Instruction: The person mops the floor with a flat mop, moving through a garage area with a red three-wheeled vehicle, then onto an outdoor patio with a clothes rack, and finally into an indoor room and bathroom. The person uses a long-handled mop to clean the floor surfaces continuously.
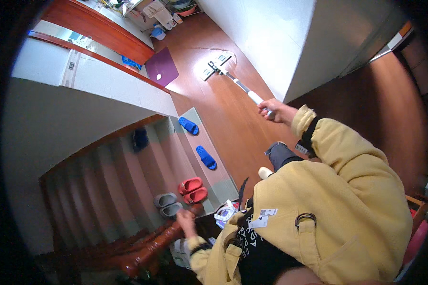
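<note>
My right hand is closed around the end of a flat mop's white and grey handle. The pole runs away from me to the far floor. There the wide flat mop head lies on the wooden boards, near the white wall. Low on the left, my left hand is beside a glossy red-brown wooden banister; its fingers are too small and blurred to read. Just past that hand are a pair of grey slippers and a pair of red slippers.
A staircase drops away on the left. Two blue slippers lie along its top edge. A purple mat lies by the doorway, with a blue and white bucket farther back. A white wall corner juts in on the right.
</note>
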Tool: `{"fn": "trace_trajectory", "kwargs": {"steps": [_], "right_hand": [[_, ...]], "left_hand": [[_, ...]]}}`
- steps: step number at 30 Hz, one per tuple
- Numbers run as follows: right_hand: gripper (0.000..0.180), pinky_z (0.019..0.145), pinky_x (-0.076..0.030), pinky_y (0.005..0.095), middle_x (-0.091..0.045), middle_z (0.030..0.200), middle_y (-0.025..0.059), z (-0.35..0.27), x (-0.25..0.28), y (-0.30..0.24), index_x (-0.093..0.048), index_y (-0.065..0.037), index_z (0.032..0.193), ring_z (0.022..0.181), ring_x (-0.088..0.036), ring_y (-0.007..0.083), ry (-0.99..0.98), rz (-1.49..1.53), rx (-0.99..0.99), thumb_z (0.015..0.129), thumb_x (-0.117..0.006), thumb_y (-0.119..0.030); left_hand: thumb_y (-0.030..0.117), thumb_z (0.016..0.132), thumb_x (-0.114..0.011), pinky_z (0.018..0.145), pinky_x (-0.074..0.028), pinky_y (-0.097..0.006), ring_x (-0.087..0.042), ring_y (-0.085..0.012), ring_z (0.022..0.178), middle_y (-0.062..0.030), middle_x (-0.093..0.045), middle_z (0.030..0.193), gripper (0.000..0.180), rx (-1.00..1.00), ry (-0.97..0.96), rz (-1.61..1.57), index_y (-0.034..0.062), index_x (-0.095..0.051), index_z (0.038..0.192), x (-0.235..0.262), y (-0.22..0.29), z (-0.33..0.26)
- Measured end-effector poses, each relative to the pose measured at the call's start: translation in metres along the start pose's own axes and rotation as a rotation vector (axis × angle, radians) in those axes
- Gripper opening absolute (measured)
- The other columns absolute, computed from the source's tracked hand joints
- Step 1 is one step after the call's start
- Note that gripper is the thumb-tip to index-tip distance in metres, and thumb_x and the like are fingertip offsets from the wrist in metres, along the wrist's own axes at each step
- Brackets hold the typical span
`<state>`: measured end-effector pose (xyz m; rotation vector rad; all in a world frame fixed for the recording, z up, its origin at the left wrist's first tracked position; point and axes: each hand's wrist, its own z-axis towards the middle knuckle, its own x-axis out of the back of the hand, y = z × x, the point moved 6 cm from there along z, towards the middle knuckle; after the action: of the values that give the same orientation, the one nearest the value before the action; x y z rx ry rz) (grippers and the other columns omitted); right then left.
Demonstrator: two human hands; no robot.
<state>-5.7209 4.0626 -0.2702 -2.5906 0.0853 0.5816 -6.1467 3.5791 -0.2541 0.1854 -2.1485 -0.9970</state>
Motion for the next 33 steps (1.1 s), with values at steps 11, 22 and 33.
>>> {"fn": "trace_trajectory", "kwargs": {"steps": [11, 22, 33], "right_hand": [[0.008, 0.037, -0.039, 0.0216, -0.051, 0.068, 0.0015, 0.247, -0.181, -0.350, -0.050, -0.006, 0.085, 0.047, -0.046, 0.0045, -0.015, -0.490, -0.066, 0.090, -0.054, -0.008], [0.010, 0.036, -0.040, 0.0218, -0.052, 0.071, 0.0030, 0.516, -0.365, -0.551, -0.049, -0.006, 0.091, 0.046, -0.044, 0.0045, -0.034, -0.423, -0.089, 0.092, -0.058, -0.010], [0.015, 0.038, -0.041, 0.0230, -0.052, 0.061, 0.0008, 0.564, -0.509, -0.690, -0.048, -0.004, 0.095, 0.042, -0.048, 0.0072, -0.250, -0.577, 0.016, 0.088, -0.060, -0.010]], "left_hand": [[0.006, 0.084, -0.060, 0.058, -0.049, -0.030, -0.059, -0.0148, 0.063, -0.0072, -0.061, 0.073, 0.014, 0.271, -0.264, 0.361, 0.0013, -0.059, 0.097, -0.049, 0.130, 0.410], [0.015, 0.083, -0.061, 0.052, -0.047, -0.036, -0.060, -0.0218, 0.057, -0.0107, -0.063, 0.069, 0.014, 0.772, -0.386, 0.140, 0.0029, -0.060, 0.076, -0.086, 0.153, 0.554], [0.041, 0.095, -0.058, 0.064, -0.053, -0.038, -0.062, -0.0188, 0.081, -0.0081, -0.058, 0.100, 0.057, 0.242, -0.694, -0.356, 0.0061, -0.041, 0.137, -0.283, 0.612, 1.153]]}}
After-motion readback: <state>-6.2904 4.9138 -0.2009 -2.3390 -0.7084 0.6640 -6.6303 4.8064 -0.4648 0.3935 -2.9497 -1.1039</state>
